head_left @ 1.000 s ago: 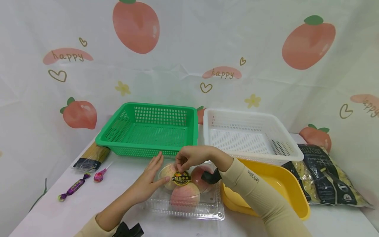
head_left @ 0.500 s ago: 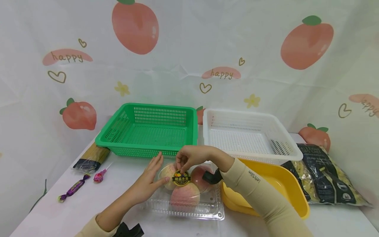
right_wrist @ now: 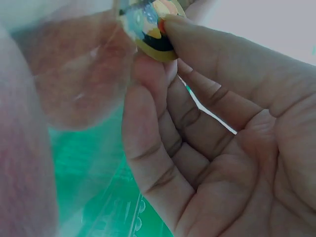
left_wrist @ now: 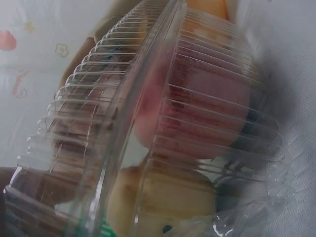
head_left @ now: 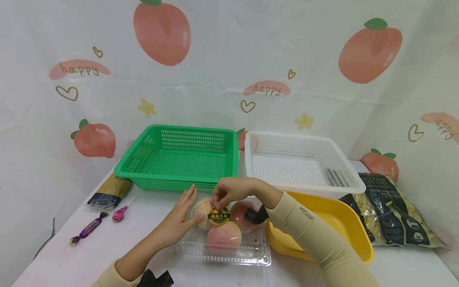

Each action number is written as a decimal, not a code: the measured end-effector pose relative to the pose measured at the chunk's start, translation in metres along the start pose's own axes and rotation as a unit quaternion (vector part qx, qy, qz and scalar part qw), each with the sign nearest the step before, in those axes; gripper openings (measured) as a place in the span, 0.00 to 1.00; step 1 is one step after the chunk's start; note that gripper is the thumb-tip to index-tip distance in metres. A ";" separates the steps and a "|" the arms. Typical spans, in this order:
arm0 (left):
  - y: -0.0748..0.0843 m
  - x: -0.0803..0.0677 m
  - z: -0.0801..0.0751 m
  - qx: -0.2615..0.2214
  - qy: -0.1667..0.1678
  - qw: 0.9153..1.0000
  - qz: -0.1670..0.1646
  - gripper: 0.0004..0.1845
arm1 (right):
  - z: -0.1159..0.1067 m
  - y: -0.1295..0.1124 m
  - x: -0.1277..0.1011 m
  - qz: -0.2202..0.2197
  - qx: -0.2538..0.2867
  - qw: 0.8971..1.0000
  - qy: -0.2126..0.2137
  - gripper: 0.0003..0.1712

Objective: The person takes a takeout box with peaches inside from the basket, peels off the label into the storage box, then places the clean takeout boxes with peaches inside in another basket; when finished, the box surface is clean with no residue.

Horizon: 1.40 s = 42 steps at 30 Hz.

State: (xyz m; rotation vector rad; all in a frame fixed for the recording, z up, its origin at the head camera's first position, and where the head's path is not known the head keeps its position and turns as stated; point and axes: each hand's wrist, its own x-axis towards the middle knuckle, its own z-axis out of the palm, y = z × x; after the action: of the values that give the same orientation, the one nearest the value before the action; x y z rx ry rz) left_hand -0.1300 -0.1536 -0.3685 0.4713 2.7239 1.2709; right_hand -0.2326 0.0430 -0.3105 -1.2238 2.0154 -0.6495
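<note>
A clear plastic clamshell box stands at the front middle of the table in the head view, holding three peaches. On its lid sits a black and gold fruit sticker. My right hand reaches over the box and pinches the sticker's edge between thumb and index finger; the right wrist view shows that edge of the sticker up close. My left hand rests along the box's left side, fingers straight, thumb on the lid. The left wrist view looks through the ribbed box wall at a peach.
Behind the box stand a green basket and a white basket. A yellow tub is at its right, beside a black pasta bag. A packet of noodles, a lollipop and a purple wrapped candy lie left.
Both hands stay in place on the box, and the right fingers keep hold of the sticker's edge. The head view has shifted very slightly.
</note>
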 end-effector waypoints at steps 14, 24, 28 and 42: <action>-0.001 0.000 0.000 0.020 -0.007 1.000 0.006 0.44 | -0.002 0.007 -0.003 0.006 0.022 1.000 0.008 0.04; -0.002 0.002 0.000 0.049 -0.003 0.999 0.019 0.43 | -0.004 0.010 -0.003 -0.004 0.031 1.000 0.003 0.05; -0.003 0.003 0.000 0.050 -0.005 0.998 0.024 0.43 | -0.009 0.015 -0.006 -0.017 0.046 0.999 0.014 0.05; -0.005 -0.002 0.000 0.058 0.002 0.998 0.034 0.43 | -0.030 0.022 -0.032 0.008 0.056 0.996 0.063 0.06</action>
State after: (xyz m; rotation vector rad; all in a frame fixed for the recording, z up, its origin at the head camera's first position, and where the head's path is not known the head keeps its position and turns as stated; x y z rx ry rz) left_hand -0.1291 -0.1568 -0.3725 0.5776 2.8184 1.1349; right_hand -0.2578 0.0831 -0.2973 -1.1256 2.0590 -0.8390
